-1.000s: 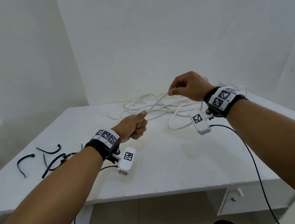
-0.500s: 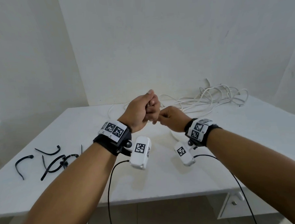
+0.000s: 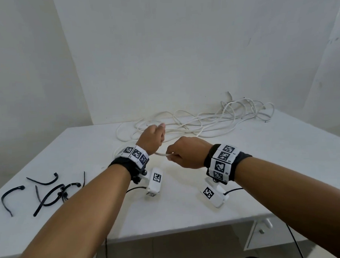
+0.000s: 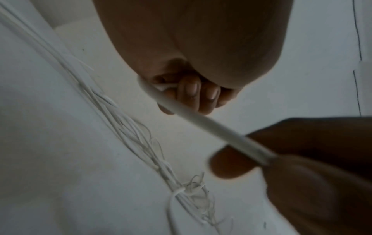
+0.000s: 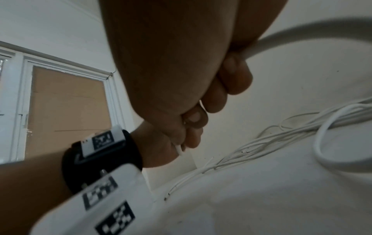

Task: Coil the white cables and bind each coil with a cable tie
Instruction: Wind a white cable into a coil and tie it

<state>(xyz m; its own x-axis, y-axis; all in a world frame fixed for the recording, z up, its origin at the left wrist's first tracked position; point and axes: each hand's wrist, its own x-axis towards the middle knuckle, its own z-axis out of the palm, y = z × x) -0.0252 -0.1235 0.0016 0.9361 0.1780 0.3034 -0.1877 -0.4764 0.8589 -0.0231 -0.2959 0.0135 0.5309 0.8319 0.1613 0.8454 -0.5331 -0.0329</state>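
A tangle of white cables (image 3: 204, 123) lies along the back of the white table (image 3: 188, 215). My left hand (image 3: 153, 138) hovers in front of it, fingers curled round one white cable (image 4: 201, 119). That cable runs a short way to my right hand (image 3: 183, 154), which grips it too, close by on the right. In the right wrist view the cable (image 5: 281, 36) leaves my right fist and bends away in a loop. Several black cable ties (image 3: 51, 190) lie loose at the table's left.
Walls close the table in at the back and on the left. A white drawer front with a knob (image 3: 266, 224) sits under the table's right front edge. Black leads hang from both wrist cameras over the front edge.
A second ago my right hand was raised at the back right; it then met my left hand. Now the two have drawn slightly apart with a short stretch of cable between them.
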